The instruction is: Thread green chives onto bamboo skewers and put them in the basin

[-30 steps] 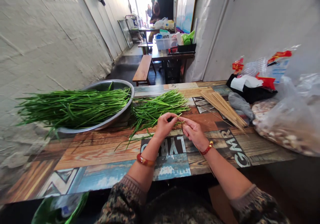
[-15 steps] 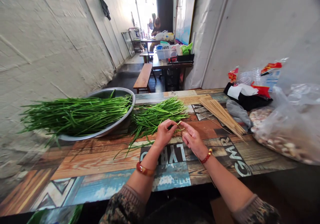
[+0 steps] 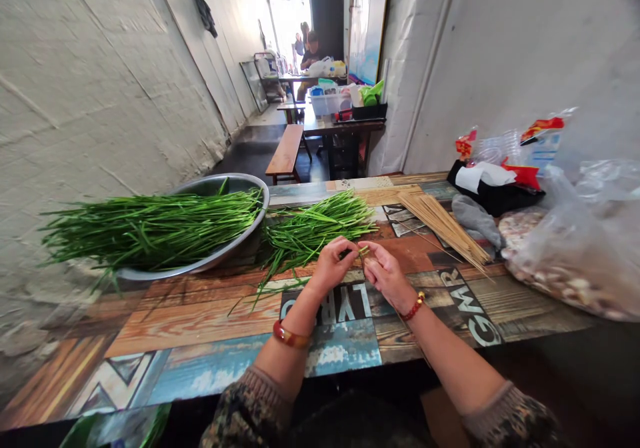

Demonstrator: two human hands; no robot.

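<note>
My left hand (image 3: 334,265) is closed in a pinch on a garlic chive (image 3: 363,252), whose pale green end pokes out between both hands. Close beside it, my right hand (image 3: 389,276) has its thumb and fingers closed on a thin bamboo skewer (image 3: 419,348), which runs back under the wrist toward the table edge. The skewer's tip is too small to make out. Just beyond my left hand lies a loose pile of garlic chives (image 3: 320,225) on the patterned wooden table (image 3: 200,325).
At the left, a metal basin (image 3: 265,211) holds a large bundle of chives (image 3: 165,225). Bamboo skewers (image 3: 445,231) lie fanned at the right, near a grey cloth (image 3: 477,221) and a clear plastic bag (image 3: 575,255) of pale pieces. A person (image 3: 313,51) sits far back.
My fingertips have shifted slightly around the chive end, and my right index finger sits a little lower. The view has tilted slightly; the pile and basin stay put.
</note>
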